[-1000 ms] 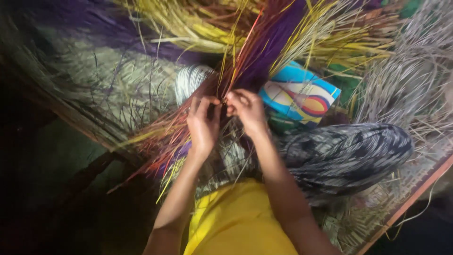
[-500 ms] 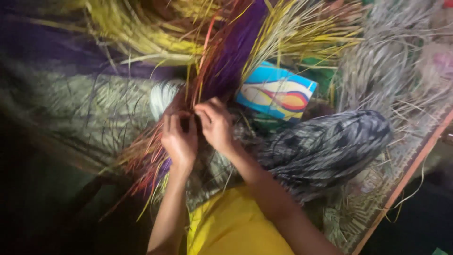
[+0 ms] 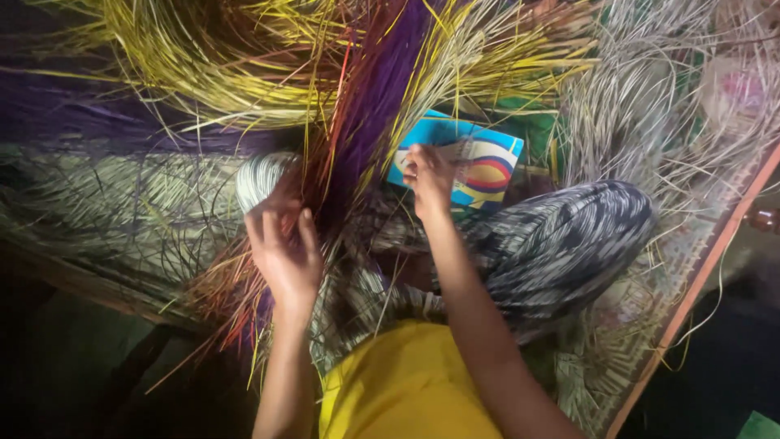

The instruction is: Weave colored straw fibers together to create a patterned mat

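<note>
My left hand [image 3: 283, 242] rests on a fan of purple, red and yellow straw strands [image 3: 361, 122] spread over my lap, its fingers curled around several strands. A pale rounded woven piece [image 3: 258, 177] lies just above that hand. My right hand [image 3: 429, 175] is raised to the right, pinching a thin strand pulled away from the bundle. It hovers over a blue packet with coloured arcs [image 3: 487, 158]. My knee in black-and-white patterned cloth [image 3: 561, 240] lies under the right forearm.
Loose yellow straw [image 3: 203, 65] is heaped at the top left and pale grey straw [image 3: 650, 106] at the top right. A woven mat [image 3: 122, 203] covers the floor. A wooden bar [image 3: 699, 276] runs diagonally at the right edge.
Both hands were together on the coloured strands. The right hand has since moved right and up, away from the left, drawing a strand out; the left stays on the bundle.
</note>
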